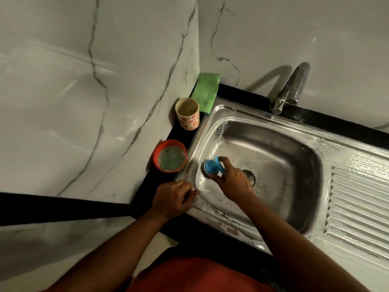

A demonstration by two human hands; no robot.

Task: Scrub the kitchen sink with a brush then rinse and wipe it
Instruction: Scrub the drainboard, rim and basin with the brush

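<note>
Right hand [229, 182] reaches into the sink [273, 140], fingers curled round a brush [212, 166]; left hand [173, 199] rests loosely curled on its left rim.

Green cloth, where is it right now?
In the head view, the green cloth lies in the far left corner of the black counter, against the wall, just behind the floral cup and left of the tap.

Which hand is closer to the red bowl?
Left. The left hand rests on the sink rim beside the red bowl; the right hand, gripping the blue brush, is farther right in the basin.
</note>
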